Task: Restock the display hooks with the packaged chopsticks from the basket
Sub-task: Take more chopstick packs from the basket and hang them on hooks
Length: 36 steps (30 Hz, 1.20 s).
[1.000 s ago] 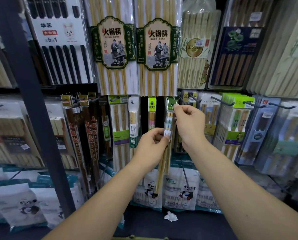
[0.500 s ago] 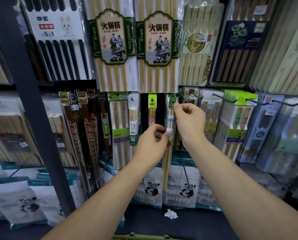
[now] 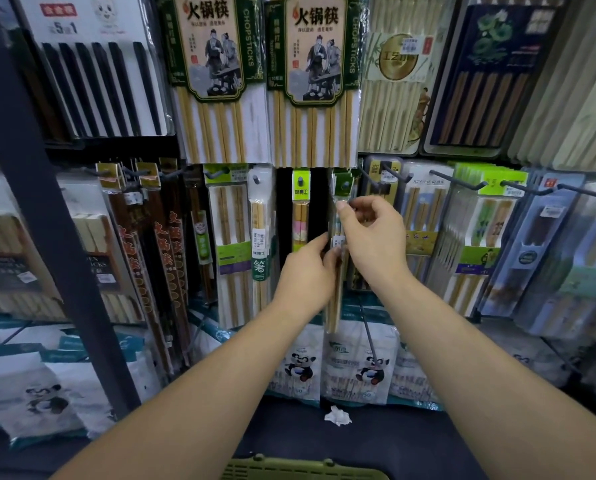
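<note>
We see a dark metal display rack (image 3: 47,237) whose thin wire hooks (image 3: 457,178) carry clear packets of wooden chopsticks (image 3: 234,244). On its dark bottom shelf (image 3: 272,438) a crumpled scrap of white paper (image 3: 338,416) lies near the middle, just before white panda-printed bags (image 3: 358,368) ranged along the back edge.

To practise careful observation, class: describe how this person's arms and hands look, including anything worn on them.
Both arms are bare. The left hand and right hand carry no gloves, rings or visible markings. The left forearm and right forearm show no sleeves, watch or bracelet as far as the frame's lower edge.
</note>
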Available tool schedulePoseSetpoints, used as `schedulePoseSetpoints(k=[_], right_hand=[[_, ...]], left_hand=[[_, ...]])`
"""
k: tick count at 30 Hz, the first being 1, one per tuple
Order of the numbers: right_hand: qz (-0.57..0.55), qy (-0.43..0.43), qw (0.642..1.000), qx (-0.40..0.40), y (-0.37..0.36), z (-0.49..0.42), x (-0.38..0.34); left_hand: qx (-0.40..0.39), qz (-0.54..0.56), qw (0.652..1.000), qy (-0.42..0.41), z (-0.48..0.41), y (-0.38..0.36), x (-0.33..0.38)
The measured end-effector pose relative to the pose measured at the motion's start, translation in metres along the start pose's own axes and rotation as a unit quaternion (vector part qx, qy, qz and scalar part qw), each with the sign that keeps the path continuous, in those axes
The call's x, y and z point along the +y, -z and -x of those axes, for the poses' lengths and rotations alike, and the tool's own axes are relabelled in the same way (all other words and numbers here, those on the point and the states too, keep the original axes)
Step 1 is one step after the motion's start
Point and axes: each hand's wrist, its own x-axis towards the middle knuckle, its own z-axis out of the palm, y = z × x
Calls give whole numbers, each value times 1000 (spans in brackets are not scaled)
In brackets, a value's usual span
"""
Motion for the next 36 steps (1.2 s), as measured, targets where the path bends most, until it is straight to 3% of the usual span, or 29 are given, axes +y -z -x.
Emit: schedulePoseSetpoints(k=[10,16,21,27,32,36], right_hand=[[50,-18,997,-55,11,49,43],[106,-100,976,-164,8,146,114],[186,-194,911,-312,-13,241,189],[278,-267,760,-524,-45,348,285],[293,-295,702,-579,-57,410,356],[281,-303,694,-590,-65,452,391]], left_hand=[[-1,-95,995,-9,42,5,-29],[-56,-115,986,110,117,14,-127],[-94,-173,955,221,189,14,-227],[-108,-257,891,358,269,6,-326],[-139,-187,889,394,312,5,-375],[-89,-170,906,377,325,-1,-388]])
